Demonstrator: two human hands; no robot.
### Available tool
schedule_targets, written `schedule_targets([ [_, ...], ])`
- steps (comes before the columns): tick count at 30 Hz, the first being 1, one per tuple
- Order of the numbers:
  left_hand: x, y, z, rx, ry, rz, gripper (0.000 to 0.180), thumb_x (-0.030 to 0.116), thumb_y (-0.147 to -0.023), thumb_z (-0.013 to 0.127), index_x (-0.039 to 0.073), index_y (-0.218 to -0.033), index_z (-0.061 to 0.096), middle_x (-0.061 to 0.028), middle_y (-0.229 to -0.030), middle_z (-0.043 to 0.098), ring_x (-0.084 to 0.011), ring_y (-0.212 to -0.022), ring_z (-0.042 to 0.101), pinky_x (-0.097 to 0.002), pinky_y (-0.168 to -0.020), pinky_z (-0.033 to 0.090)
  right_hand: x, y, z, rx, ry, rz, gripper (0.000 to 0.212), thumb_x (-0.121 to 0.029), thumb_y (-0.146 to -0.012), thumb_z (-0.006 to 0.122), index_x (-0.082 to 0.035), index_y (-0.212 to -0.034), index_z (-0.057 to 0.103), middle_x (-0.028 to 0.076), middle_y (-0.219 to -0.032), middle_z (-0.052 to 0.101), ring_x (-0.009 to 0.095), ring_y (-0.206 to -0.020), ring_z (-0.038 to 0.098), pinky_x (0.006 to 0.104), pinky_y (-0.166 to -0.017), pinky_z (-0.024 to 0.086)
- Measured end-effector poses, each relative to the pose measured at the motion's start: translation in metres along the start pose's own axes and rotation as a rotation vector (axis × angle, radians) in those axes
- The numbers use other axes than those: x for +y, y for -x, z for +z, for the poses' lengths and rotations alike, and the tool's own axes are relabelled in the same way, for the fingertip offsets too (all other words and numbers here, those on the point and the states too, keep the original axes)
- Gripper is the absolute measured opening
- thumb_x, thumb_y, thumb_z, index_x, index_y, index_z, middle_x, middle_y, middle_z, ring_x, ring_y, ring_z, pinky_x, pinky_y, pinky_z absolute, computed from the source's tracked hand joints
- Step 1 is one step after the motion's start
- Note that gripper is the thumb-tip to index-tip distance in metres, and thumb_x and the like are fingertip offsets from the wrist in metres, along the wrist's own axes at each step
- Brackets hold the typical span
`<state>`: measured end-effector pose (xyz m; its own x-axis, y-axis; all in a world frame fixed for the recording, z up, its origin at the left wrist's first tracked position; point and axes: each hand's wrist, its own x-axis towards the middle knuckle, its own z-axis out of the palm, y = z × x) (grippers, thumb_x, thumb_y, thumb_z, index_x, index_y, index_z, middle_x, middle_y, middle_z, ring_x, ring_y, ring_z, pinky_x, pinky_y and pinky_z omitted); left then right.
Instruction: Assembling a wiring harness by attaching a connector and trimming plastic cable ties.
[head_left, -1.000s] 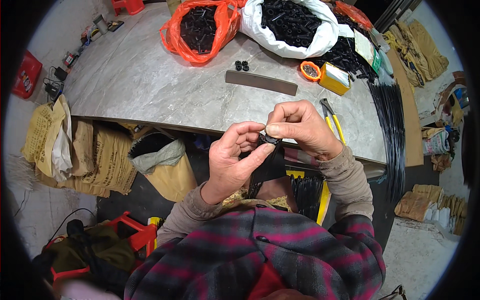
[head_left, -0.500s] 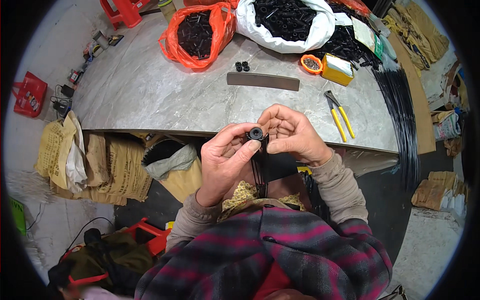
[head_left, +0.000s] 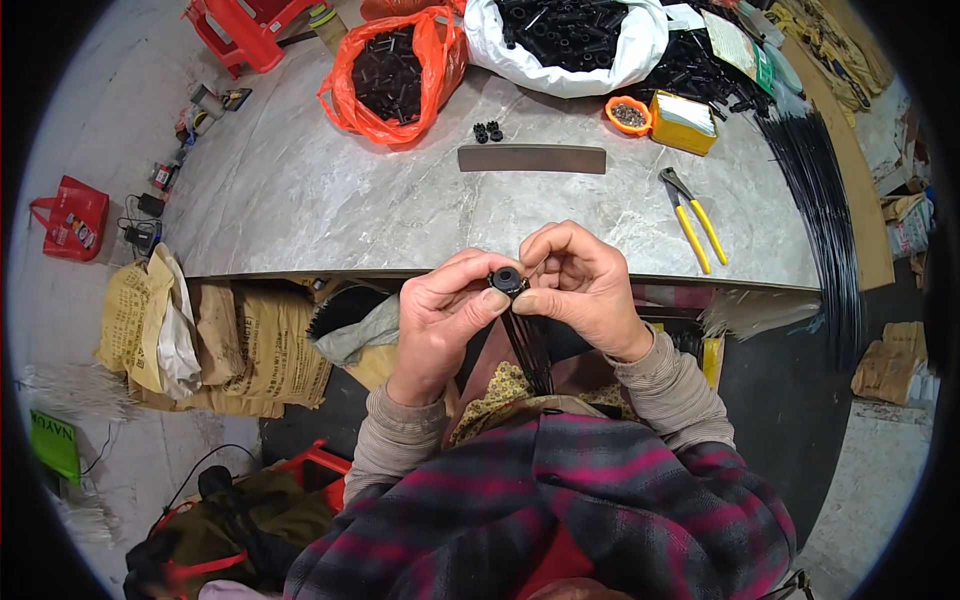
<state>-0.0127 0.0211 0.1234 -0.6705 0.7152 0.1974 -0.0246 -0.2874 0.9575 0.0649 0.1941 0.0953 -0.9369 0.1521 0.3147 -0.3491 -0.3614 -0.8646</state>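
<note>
Both hands meet just in front of the desk's (head_left: 330,215) near edge. The left hand (head_left: 445,318) and the right hand (head_left: 578,288) are each closed around a small black round cap (head_left: 506,279), pinched between thumbs and fingertips. A bundle of thin black rods (head_left: 530,345) hangs down from the cap toward the person's lap. On the grey marble desk beyond lie yellow-handled pliers (head_left: 692,218) to the right, a dark flat bar (head_left: 532,159) farther back, and an orange bag (head_left: 392,70) and a white bag (head_left: 575,40) of black parts.
</note>
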Motion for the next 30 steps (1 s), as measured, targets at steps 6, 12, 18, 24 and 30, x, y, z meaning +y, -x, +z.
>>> schedule_targets([
  [6,-0.003,-0.004,-0.006,-0.086,0.007,0.008,0.026,0.006,-0.088,0.07,-0.007,-0.11,0.067,-0.0103,-0.104,0.064,-0.0158,-0.096,0.06,-0.0279,-0.088,0.048,-0.003,-0.004,0.002,-0.025,-0.077,0.115,0.044,0.006,-0.074,0.081,-0.001,-0.108,0.056,0.004,-0.106,0.055,0.007,-0.088,0.057,0.0213,-0.075,0.049],
  [12,-0.006,-0.008,-0.011,-0.19,0.047,0.0,0.026,0.005,-0.086,0.071,-0.007,-0.109,0.068,-0.0104,-0.102,0.065,-0.017,-0.097,0.061,-0.0288,-0.089,0.049,0.002,-0.005,-0.003,-0.091,-0.198,0.204,0.053,0.0,-0.069,0.086,-0.002,-0.112,0.055,0.002,-0.103,0.057,0.006,-0.088,0.058,0.0206,-0.076,0.049],
  [18,-0.008,-0.004,-0.005,-0.048,0.088,-0.019,0.028,0.001,-0.083,0.072,-0.007,-0.11,0.067,-0.0118,-0.107,0.066,-0.0163,-0.099,0.063,-0.0274,-0.089,0.05,0.024,-0.005,-0.001,-0.015,-0.414,0.212,0.057,-0.01,-0.068,0.089,-0.003,-0.113,0.054,0.002,-0.105,0.059,0.009,-0.094,0.061,0.0224,-0.08,0.049],
  [24,-0.013,-0.001,-0.003,0.044,0.254,-0.071,0.023,-0.007,-0.08,0.073,-0.006,-0.102,0.066,-0.0138,-0.104,0.067,-0.0167,-0.096,0.065,-0.0278,-0.087,0.052,0.026,-0.007,-0.006,-0.065,-0.455,0.24,0.056,-0.015,-0.068,0.09,-0.005,-0.111,0.054,0.001,-0.103,0.057,0.009,-0.093,0.058,0.0232,-0.083,0.048],
  [30,-0.016,-0.008,-0.004,-0.07,0.201,0.043,0.026,-0.008,-0.079,0.074,-0.006,-0.103,0.065,-0.0124,-0.099,0.066,-0.0172,-0.094,0.064,-0.0286,-0.087,0.052,0.021,-0.014,-0.018,-0.207,-0.483,0.307,0.052,-0.014,-0.069,0.089,-0.007,-0.108,0.055,-0.001,-0.1,0.052,0.01,-0.091,0.052,0.0229,-0.083,0.044],
])
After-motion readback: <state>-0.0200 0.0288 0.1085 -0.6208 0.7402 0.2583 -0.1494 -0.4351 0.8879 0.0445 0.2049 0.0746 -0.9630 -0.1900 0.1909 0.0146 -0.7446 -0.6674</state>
